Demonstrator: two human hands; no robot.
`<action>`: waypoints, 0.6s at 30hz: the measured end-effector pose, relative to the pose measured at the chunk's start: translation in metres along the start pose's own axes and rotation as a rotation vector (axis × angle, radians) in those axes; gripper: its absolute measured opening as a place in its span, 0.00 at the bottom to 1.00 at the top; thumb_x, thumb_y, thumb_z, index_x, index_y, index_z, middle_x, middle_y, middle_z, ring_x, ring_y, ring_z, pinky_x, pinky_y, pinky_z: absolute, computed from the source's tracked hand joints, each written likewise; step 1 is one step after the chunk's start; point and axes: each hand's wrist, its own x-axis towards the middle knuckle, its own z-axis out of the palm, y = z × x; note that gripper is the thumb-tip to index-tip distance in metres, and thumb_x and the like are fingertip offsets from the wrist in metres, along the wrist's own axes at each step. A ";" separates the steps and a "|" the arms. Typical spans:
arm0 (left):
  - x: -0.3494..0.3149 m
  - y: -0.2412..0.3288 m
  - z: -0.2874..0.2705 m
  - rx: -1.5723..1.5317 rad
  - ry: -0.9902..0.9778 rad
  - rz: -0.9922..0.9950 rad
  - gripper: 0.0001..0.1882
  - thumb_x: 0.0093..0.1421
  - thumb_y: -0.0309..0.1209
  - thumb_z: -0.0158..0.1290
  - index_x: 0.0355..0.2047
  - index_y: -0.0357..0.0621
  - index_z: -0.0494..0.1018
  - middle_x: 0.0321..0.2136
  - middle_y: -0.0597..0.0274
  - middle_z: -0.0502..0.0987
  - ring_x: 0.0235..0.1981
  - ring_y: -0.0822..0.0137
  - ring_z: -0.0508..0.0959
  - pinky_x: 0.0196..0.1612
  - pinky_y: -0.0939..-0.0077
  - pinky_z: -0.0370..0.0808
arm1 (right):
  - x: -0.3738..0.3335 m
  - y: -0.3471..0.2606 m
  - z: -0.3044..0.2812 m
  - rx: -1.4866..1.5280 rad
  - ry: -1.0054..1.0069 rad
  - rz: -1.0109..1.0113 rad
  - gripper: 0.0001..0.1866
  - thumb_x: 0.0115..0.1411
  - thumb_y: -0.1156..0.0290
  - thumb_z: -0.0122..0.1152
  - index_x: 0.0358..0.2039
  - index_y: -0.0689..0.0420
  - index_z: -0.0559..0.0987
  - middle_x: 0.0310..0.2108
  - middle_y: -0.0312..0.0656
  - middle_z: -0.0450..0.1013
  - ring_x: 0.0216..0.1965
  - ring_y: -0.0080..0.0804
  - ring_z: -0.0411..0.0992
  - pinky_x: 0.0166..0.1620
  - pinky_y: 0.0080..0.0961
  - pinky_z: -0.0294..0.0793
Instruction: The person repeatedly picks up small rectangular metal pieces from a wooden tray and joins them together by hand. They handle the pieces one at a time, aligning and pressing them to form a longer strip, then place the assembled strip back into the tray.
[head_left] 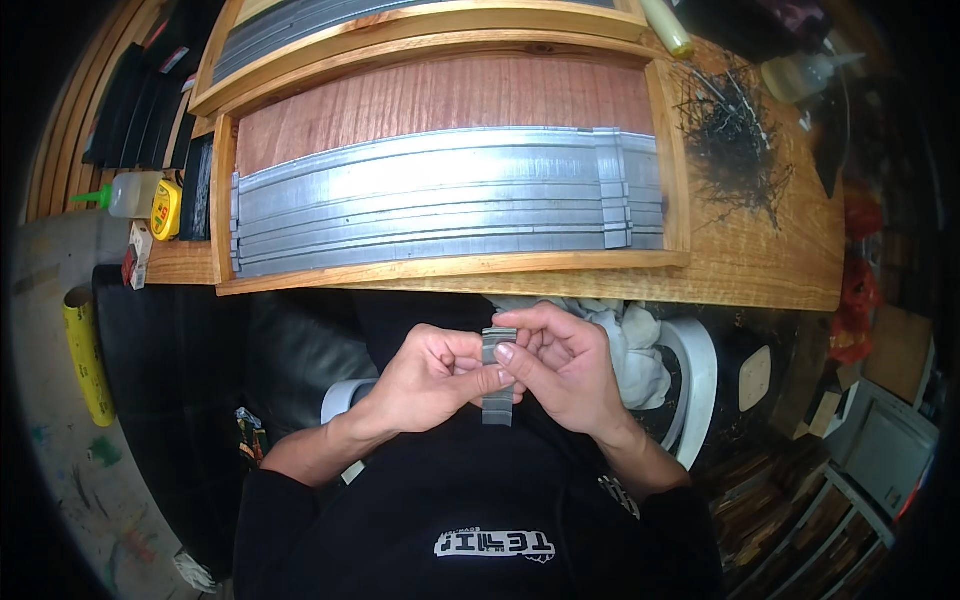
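Note:
In front of my chest I hold a short grey ribbed strip (497, 409) upright, its lower end hanging below my fingers. My left hand (425, 382) pinches it from the left, the thumb lying across its middle. From the right, my right hand (572, 372) grips the upper part between thumb and fingers. Just beyond my hands, a shallow wooden tray (450, 272) lies on the table, with long shiny grey strips (420, 195) side by side in its near part. A few short pieces (612, 190) sit across their right end.
Behind the tray stands another wooden frame (420, 32) with grey strips. A heap of thin dark twigs (725, 130) and a squeeze bottle (800, 76) are at the table's right. At left are a green-tipped bottle (130, 195), a yellow tape measure (167, 210) and a yellow tube (88, 355).

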 end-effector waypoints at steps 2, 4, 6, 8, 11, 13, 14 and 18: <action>0.000 0.000 0.001 -0.015 0.010 0.012 0.07 0.68 0.24 0.57 0.43 0.34 0.81 0.34 0.58 0.85 0.35 0.75 0.83 0.35 0.85 0.77 | 0.001 -0.001 0.002 0.021 0.019 -0.017 0.13 0.64 0.83 0.62 0.48 0.68 0.75 0.31 0.37 0.72 0.26 0.13 0.71 0.25 0.11 0.73; 0.000 0.000 0.002 -0.026 0.018 0.022 0.07 0.68 0.24 0.57 0.43 0.34 0.81 0.34 0.58 0.85 0.35 0.76 0.83 0.35 0.85 0.77 | 0.001 -0.001 0.003 0.032 0.027 -0.019 0.12 0.64 0.83 0.62 0.47 0.68 0.74 0.31 0.37 0.72 0.26 0.14 0.72 0.25 0.11 0.74; 0.000 0.001 0.004 -0.036 0.016 0.026 0.07 0.68 0.24 0.58 0.43 0.34 0.81 0.34 0.58 0.85 0.35 0.77 0.82 0.34 0.86 0.76 | 0.001 0.000 0.001 0.033 0.024 -0.005 0.11 0.64 0.83 0.62 0.46 0.68 0.74 0.31 0.38 0.72 0.26 0.14 0.72 0.25 0.12 0.75; -0.001 0.001 0.004 -0.032 0.013 0.025 0.07 0.68 0.24 0.58 0.43 0.34 0.81 0.34 0.58 0.85 0.34 0.77 0.82 0.33 0.86 0.76 | 0.001 0.001 0.000 0.038 0.009 -0.009 0.11 0.64 0.83 0.62 0.46 0.68 0.74 0.31 0.38 0.72 0.26 0.14 0.72 0.24 0.11 0.75; -0.001 0.000 0.002 -0.012 0.008 0.012 0.07 0.68 0.25 0.58 0.42 0.35 0.81 0.34 0.59 0.85 0.34 0.77 0.82 0.32 0.86 0.76 | 0.001 0.001 0.000 0.047 0.003 -0.002 0.11 0.64 0.83 0.62 0.46 0.68 0.74 0.31 0.39 0.73 0.26 0.14 0.72 0.24 0.11 0.75; 0.000 -0.001 0.002 -0.001 0.005 0.003 0.07 0.68 0.26 0.58 0.42 0.35 0.81 0.34 0.59 0.85 0.33 0.77 0.82 0.32 0.86 0.75 | 0.001 0.001 0.000 0.054 0.005 0.002 0.10 0.64 0.82 0.61 0.46 0.68 0.74 0.31 0.39 0.73 0.26 0.14 0.72 0.24 0.11 0.74; 0.000 -0.001 0.002 0.001 0.003 0.005 0.07 0.68 0.26 0.58 0.42 0.35 0.81 0.34 0.59 0.85 0.33 0.77 0.82 0.31 0.86 0.75 | 0.001 0.002 0.000 0.057 0.007 0.001 0.10 0.64 0.82 0.61 0.45 0.68 0.74 0.31 0.39 0.73 0.26 0.14 0.72 0.24 0.11 0.74; -0.001 -0.002 0.003 -0.005 0.002 0.012 0.07 0.68 0.26 0.58 0.42 0.36 0.81 0.33 0.60 0.85 0.33 0.78 0.82 0.31 0.86 0.75 | 0.000 0.002 -0.001 0.064 0.000 0.005 0.10 0.64 0.82 0.61 0.45 0.68 0.74 0.31 0.40 0.73 0.26 0.14 0.72 0.24 0.11 0.74</action>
